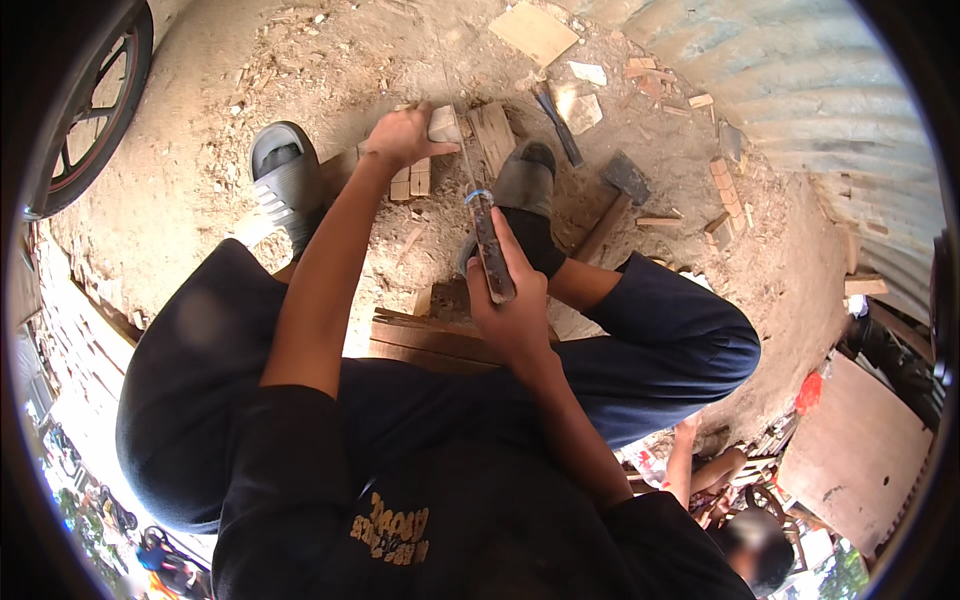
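Observation:
My left hand (398, 140) grips a pale wooden piece (443, 124), which sits among short blocks (412, 182) and a plank piece (492, 133) on the dirt floor. My right hand (512, 300) is wrapped round the worn handle (491, 245) of a thin-bladed tool, apparently a saw (465, 160), whose blade runs forward beside the held piece, close to my left fingertips. Whether the blade touches the wood I cannot tell. My sandalled feet (285, 175) flank the pieces, and a wooden plank (410, 340) lies below me.
A hammer (625, 180), a dark bar (557, 122), wood scraps (728, 190) and a board (532, 32) lie around. Corrugated metal (820, 110) curves along the right, a wheel (100, 110) stands upper left. Another person (682, 465) sits lower right by a large board (850, 450).

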{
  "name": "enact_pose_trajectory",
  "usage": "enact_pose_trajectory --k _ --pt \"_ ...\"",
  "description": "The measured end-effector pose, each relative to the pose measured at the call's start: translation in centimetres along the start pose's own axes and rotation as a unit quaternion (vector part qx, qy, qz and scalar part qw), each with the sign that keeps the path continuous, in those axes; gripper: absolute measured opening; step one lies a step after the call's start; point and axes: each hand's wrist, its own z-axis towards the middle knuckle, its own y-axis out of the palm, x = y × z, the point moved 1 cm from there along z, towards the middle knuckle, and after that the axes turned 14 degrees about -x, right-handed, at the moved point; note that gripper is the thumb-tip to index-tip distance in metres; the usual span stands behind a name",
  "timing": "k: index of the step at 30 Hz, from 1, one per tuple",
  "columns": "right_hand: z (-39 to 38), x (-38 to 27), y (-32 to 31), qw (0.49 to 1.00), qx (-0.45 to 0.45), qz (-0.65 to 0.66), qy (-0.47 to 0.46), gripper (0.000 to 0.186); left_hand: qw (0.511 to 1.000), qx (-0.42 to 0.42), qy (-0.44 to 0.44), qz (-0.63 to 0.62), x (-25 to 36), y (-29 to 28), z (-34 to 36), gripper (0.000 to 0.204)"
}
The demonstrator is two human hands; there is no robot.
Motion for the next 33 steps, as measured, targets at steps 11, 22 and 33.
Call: enact_pose_trajectory --k 11,22,33 --pt "-0.9 -0.7 0.7 0.998 -0.011 -0.054 0.019 0.058 1.0 0.016 -0.004 0.01 -1.2 0.2 0.8 0.084" --pt "-4.8 -2.0 0.3 0.99 -0.065 -0.108 0.066 0.077 0.999 -0.016 -0.025 -0.015 -1.8 -0.1 0.9 0.073" --pt "-7.2 -3.0 -0.6 0.987 -0.087 -0.066 0.119 0.07 1.0 -0.006 -0.02 -0.02 -1.8 -0.2 0.7 0.076"
